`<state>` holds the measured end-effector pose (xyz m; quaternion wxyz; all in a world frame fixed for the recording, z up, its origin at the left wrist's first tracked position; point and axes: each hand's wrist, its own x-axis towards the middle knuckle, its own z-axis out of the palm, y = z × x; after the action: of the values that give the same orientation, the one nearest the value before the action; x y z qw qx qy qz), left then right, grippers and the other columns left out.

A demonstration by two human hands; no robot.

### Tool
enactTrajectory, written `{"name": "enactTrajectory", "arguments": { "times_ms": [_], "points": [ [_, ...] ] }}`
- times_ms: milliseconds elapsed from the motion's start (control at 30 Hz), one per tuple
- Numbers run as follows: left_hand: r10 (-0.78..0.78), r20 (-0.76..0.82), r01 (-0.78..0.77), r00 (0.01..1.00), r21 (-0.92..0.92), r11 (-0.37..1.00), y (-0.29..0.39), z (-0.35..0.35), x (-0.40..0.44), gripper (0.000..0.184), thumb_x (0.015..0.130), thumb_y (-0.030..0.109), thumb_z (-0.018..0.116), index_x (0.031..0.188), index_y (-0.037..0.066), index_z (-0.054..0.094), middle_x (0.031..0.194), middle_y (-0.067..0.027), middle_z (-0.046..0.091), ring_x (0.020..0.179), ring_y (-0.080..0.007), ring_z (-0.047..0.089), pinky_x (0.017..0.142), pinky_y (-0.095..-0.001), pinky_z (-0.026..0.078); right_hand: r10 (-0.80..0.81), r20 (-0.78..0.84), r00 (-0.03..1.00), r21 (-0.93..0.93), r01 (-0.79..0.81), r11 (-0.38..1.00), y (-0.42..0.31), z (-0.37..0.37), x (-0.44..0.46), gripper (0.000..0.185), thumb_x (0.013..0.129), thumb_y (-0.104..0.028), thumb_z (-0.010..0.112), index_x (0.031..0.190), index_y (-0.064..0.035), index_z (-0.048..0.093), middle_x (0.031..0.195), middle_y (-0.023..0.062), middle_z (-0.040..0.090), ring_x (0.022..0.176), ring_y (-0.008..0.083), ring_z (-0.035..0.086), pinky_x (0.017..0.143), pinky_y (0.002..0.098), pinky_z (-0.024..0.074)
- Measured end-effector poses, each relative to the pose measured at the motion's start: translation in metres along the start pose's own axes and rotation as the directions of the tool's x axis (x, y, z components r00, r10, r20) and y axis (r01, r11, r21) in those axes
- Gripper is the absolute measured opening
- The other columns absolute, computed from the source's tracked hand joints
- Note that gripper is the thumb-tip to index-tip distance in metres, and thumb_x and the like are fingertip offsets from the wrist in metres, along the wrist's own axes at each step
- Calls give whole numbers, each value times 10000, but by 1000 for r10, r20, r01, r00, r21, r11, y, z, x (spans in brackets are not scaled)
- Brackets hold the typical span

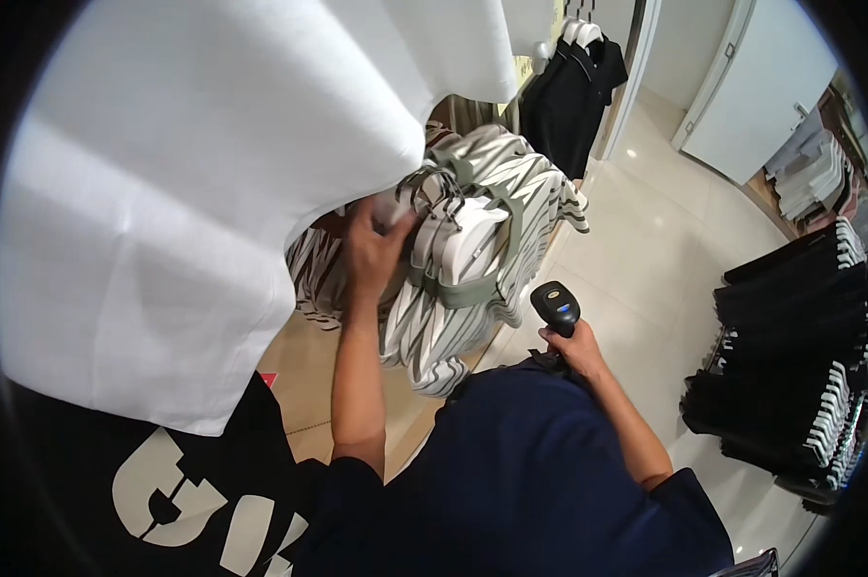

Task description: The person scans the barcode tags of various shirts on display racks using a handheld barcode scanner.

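My right hand (pixel 579 348) is wrapped round the grip of a black barcode scanner (pixel 555 304), held out over the floor. My left hand (pixel 372 252) reaches in among striped garments on a low rail, its fingers curled at a pale, blurred thing beside the hanger hooks. What exactly it grips I cannot make out. Just right of it, white hangers (pixel 463 238) with dark hooks bunch together and carry striped clothes (pixel 540 192) with grey-green straps. More striped cloth (pixel 319 274) hangs to the left, partly behind my left forearm.
A large white garment (pixel 165 192) hangs close at the upper left. Below it lies black cloth with a pale print (pixel 170 490). Black shirts (pixel 573 91) hang at the back. Racks of dark clothes (pixel 790 308) line the right, beyond a tiled floor (pixel 645 250) and white door (pixel 761 91).
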<state>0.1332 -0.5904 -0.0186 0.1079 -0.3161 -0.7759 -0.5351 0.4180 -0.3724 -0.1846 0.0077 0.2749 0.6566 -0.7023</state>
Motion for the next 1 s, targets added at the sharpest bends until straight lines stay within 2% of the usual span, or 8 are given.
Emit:
{"name": "enactTrajectory", "arguments": {
  "times_ms": [33, 67, 200, 300, 500, 633, 733, 1000],
  "points": [
    [-40, 21, 42, 999, -115, 992, 2, -6, 7, 577, 834, 161, 815, 1294, -83, 567, 1184, -213, 666, 1084, -334, 637, 989, -364, 472, 6, -8, 1000, 8, -6, 1000, 1, -2, -2, 254, 861, -138, 786, 995, 14, 633, 808, 47, 671, 632, 121, 611, 596, 288, 518],
    [-13, 22, 13, 1000, -3, 1000, -2, -12, 12, 547, 850, 118, 788, 1311, -75, 563, 1197, -212, 657, 1080, -295, 625, 969, -350, 473, 10, -15, 1000, 15, -10, 1000, 2, -5, -3, 256, 861, -138, 787, 997, 14, 632, 810, 47, 671, 632, 121, 611, 596, 288, 517],
    [-28, -25, 35, 999, 308, 951, -64, -21, 23, 651, 865, 402, 794, 1270, -64, 589, 1216, -268, 646, 1130, -427, 597, 994, -473, 443, 9, -39, 999, 30, -7, 1000, 11, -15, 1, 266, 858, -139, 789, 1007, 14, 630, 818, 50, 674, 629, 121, 610, 591, 288, 516],
    [-83, -14, 84, 996, 198, 977, -70, -19, 24, 677, 851, 384, 805, 1292, -71, 566, 1255, -301, 610, 1182, -467, 554, 1014, -491, 426, 17, -60, 998, 16, -16, 1000, 10, -18, 2, 270, 857, -143, 790, 1007, 14, 631, 813, 51, 673, 626, 121, 610, 590, 287, 518],
    [142, -98, -60, 985, 576, 815, 5, -7, -8, 557, 893, 230, 752, 1344, -22, 543, 1271, -261, 614, 1230, -430, 548, 1052, -475, 417, 27, -43, 999, 40, -25, 999, 3, -20, 5, 266, 860, -151, 788, 991, 10, 623, 807, 48, 669, 625, 119, 611, 593, 289, 520],
    [-135, 109, 113, 985, 187, 976, 44, 9, -43, 460, 966, 170, 643, 1365, -24, 523, 1335, -226, 595, 1255, -370, 559, 1066, -413, 418, 46, -16, 999, 3, -46, 999, 10, -23, 9, 262, 860, -154, 788, 980, 6, 618, 804, 45, 665, 629, 118, 610, 594, 290, 518],
    [-103, 144, 99, 984, 34, 995, 27, 16, -47, 407, 1027, 252, 569, 1369, 34, 537, 1299, -202, 629, 1194, -365, 605, 995, -400, 468, 40, 4, 999, 11, -40, 999, -2, -11, 13, 232, 864, -152, 784, 941, 0, 627, 772, 40, 652, 618, 117, 607, 585, 289, 511],
    [-156, -109, 182, 982, 290, 940, 5, 11, -55, 325, 1054, 257, 529, 1280, 25, 563, 1161, -239, 657, 1064, -417, 635, 884, -428, 501, 18, 55, 998, -46, -15, 999, 8, -10, 7, 258, 856, -155, 795, 980, -2, 628, 791, 32, 660, 633, 113, 610, 593, 284, 514]
  ]
}}
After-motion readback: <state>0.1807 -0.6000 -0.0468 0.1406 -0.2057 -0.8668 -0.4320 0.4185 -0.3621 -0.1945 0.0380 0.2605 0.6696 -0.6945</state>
